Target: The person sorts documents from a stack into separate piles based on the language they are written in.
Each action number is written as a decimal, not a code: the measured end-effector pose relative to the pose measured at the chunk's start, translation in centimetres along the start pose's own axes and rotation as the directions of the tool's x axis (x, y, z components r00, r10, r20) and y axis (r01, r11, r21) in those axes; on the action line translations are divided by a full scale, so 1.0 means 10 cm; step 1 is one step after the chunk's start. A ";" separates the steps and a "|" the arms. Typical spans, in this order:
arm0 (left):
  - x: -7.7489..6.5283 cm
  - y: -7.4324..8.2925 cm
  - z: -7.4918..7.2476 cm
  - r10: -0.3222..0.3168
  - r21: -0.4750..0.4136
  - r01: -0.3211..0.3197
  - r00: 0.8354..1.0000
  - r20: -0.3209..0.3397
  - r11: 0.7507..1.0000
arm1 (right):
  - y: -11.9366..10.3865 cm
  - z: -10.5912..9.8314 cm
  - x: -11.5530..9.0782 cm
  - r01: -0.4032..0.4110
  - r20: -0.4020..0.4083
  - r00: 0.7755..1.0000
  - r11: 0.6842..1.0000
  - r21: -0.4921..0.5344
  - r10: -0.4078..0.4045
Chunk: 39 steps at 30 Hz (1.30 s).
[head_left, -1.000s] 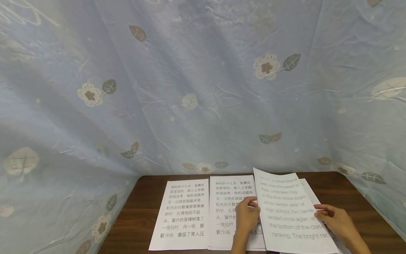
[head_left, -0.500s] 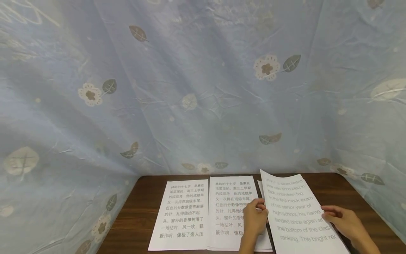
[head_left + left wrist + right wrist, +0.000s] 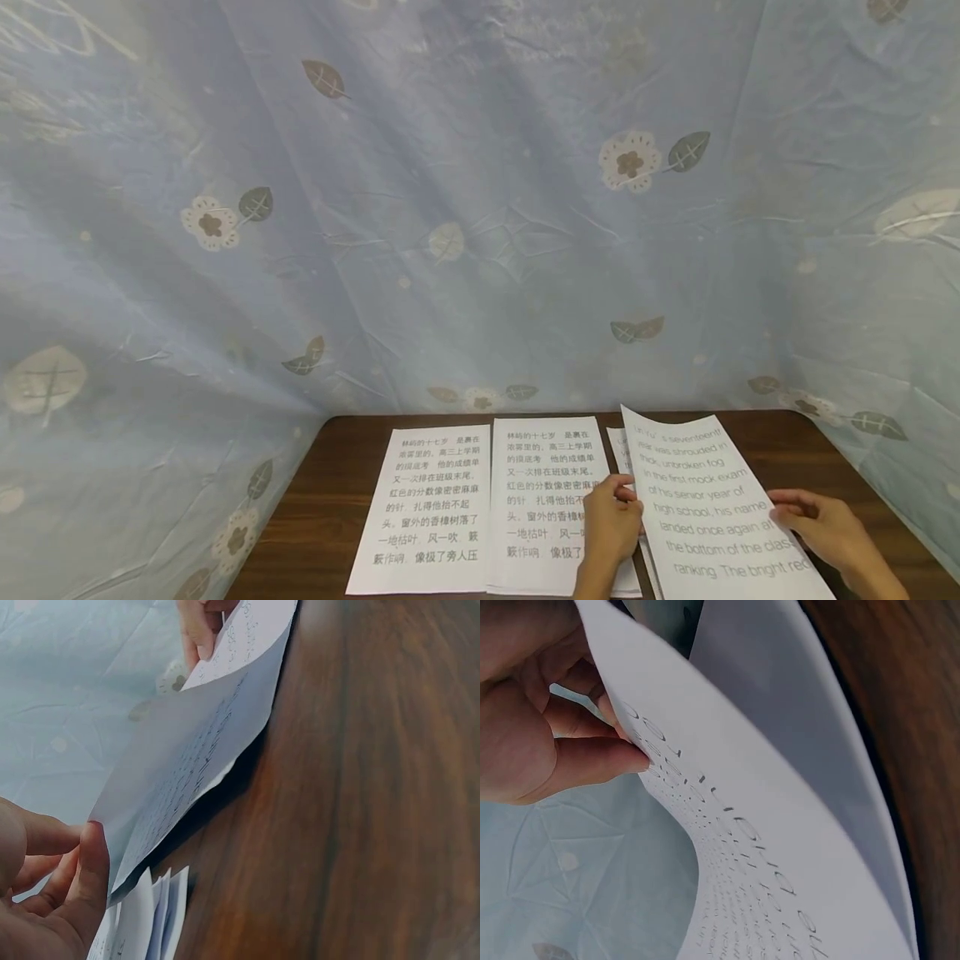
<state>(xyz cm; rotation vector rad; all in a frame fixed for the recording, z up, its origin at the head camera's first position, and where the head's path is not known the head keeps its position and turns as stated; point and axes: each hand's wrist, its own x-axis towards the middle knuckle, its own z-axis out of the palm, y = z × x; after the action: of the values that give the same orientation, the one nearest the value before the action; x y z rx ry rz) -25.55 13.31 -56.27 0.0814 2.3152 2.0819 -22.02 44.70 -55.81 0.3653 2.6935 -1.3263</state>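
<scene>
A white paper sheet (image 3: 701,517) printed with English text is raised and bowed over the right part of the table, its far corner curling up. My left hand (image 3: 611,521) pinches its left edge; the left wrist view shows thumb and forefinger meeting on the paper (image 3: 180,761). On the opposite edge, my right hand (image 3: 821,529) pinches the sheet, with the thumb on the printed side in the right wrist view (image 3: 720,802). Another printed sheet (image 3: 618,446) pokes out beneath, mostly hidden.
Two sheets with Chinese text lie side by side to the left, one (image 3: 427,508) farther out and one (image 3: 540,475) partly behind my left hand. They rest on a dark wooden table (image 3: 292,533). A pale blue patterned cloth (image 3: 480,292) hangs behind.
Both hands have shifted right together with the held English sheet. More of the middle Chinese sheet shows now, and the left edge of a sheet underneath has come into view.
</scene>
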 end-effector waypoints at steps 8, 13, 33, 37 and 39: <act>0.00 -0.01 0.03 -0.023 0.025 0.023 1.000 -0.014 0.999 | 0.00 0.00 -0.01 0.021 -0.006 1.000 0.998 -0.059 -0.021; -0.01 -0.03 0.04 -0.015 0.038 0.016 1.000 -0.012 0.999 | 0.00 0.02 -0.03 0.037 -0.016 0.999 0.993 -0.111 -0.039; 0.00 -0.06 -0.01 0.031 0.093 -0.031 1.000 -0.005 0.995 | -0.03 0.01 0.00 0.083 -0.102 0.988 0.959 -0.272 -0.115; 0.02 -0.06 -0.03 0.026 0.112 -0.024 1.000 -0.016 0.993 | -0.05 0.01 0.00 0.087 -0.116 0.985 0.950 -0.301 -0.127; 0.03 -0.06 -0.05 0.033 0.115 -0.031 0.999 -0.018 0.993 | -0.07 0.01 -0.01 0.075 -0.113 0.987 0.954 -0.290 -0.112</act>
<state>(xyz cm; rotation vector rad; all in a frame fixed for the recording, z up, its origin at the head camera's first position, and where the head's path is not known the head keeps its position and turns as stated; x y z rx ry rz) -25.94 12.79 -56.86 0.1015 2.4600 1.9712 -22.14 44.24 -55.31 0.3039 2.9879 -0.9401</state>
